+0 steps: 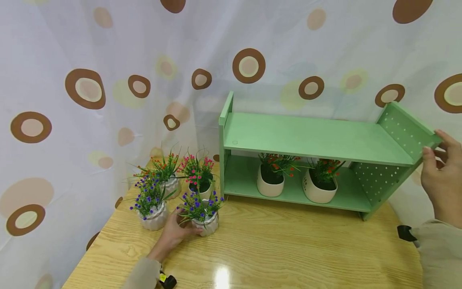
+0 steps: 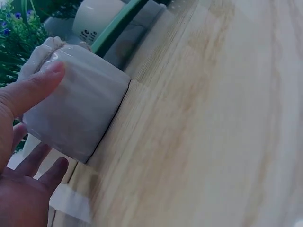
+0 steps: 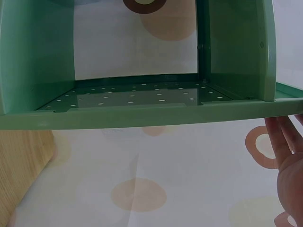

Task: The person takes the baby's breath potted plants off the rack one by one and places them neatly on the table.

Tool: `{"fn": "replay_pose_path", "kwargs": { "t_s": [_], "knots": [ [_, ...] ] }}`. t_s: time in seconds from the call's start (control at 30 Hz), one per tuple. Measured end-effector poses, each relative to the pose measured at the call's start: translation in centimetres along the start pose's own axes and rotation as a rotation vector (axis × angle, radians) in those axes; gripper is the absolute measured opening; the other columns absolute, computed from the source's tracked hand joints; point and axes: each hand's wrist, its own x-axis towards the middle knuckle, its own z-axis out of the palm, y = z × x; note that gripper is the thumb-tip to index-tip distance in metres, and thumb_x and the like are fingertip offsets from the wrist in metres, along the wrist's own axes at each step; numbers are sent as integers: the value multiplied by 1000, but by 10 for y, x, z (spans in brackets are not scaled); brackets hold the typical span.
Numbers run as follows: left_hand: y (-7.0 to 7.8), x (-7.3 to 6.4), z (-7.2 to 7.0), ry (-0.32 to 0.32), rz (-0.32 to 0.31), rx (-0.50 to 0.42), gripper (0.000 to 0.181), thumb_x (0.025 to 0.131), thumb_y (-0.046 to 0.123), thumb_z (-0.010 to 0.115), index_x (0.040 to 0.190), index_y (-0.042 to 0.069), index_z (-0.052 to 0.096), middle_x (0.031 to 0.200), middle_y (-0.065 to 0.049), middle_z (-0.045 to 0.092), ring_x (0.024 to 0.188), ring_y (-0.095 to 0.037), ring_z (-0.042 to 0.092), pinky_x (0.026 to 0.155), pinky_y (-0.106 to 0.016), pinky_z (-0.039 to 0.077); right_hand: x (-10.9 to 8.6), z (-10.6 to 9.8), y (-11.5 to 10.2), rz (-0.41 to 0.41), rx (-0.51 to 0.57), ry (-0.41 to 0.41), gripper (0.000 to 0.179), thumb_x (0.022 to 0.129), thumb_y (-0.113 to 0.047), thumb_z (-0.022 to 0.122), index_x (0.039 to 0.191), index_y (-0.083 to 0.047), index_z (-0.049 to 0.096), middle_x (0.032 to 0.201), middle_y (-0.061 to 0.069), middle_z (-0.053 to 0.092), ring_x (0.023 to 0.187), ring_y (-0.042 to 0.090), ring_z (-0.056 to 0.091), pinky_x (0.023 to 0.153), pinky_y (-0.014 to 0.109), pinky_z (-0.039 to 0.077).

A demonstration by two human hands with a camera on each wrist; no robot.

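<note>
My left hand [image 1: 175,230] is at a ribbed white flowerpot [image 1: 208,224] with blue-purple artificial flowers, which stands on the table. In the left wrist view, the thumb [image 2: 40,80] lies against the pot's side, while the other fingers [image 2: 40,163] are spread apart, off the near wall. At the far right, my right hand [image 1: 443,172] grips the upper front corner of the green shelf's side panel [image 1: 404,130], thumb in front and fingers over the edge. The two-tier shelf [image 1: 317,136] stands against the curtain; its right panel has punched holes [image 3: 132,97].
On the lower board are two white pots, one [image 1: 271,186] left and one [image 1: 319,190] right, with red-orange flowers. Left of the shelf stand pots with orange flowers [image 1: 169,188], pink flowers [image 1: 200,188] and purple flowers [image 1: 153,218]. A dotted curtain [image 1: 108,160] borders the wooden table [image 1: 288,249].
</note>
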Motion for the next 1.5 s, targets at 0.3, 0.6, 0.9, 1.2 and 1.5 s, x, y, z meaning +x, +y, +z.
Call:
{"fn": "replay_pose_path", "kwargs": {
  "t_s": [0.3, 0.6, 0.9, 1.2, 1.5],
  "knots": [
    [46, -13, -18, 5, 396, 8, 107, 71, -11, 89, 157, 10, 30, 165, -11, 37, 152, -25, 38, 120, -18, 35, -1, 1, -2, 0, -4, -3, 53, 113, -28, 35, 161, -47, 23, 166, 5, 36, 154, 24, 36, 128, 35, 28],
    [136, -30, -1, 84, 842, 230, 103, 64, 5, 98, 150, 0, 42, 163, -16, 39, 155, -24, 32, 127, -28, 26, -2, 1, -1, -5, -3, 16, 53, 113, -27, 35, 161, -47, 24, 165, 6, 37, 153, 23, 37, 127, 34, 29],
    [171, -17, 77, -24, 773, 71, 102, 72, 0, 93, 157, 12, 37, 166, -4, 38, 154, -23, 36, 127, -35, 30, 1, 2, 3, -50, 12, 50, 51, 113, -27, 36, 160, -47, 29, 162, 9, 41, 145, 15, 42, 124, 26, 31],
    [134, 33, 157, -98, 481, -38, 93, 82, 16, 90, 158, 25, 37, 162, 5, 40, 152, -17, 37, 127, -38, 31, 2, 4, 6, -54, 13, 51, 51, 113, -28, 36, 159, -47, 29, 161, 9, 42, 146, 16, 43, 123, 24, 31],
    [101, 74, 204, -49, 300, -141, 91, 85, 16, 87, 159, 19, 34, 164, -3, 36, 154, -28, 33, 125, -55, 31, 3, 6, 4, -52, 20, 63, 51, 113, -26, 37, 159, -47, 30, 160, 10, 43, 144, 15, 45, 122, 23, 33]
  ]
}}
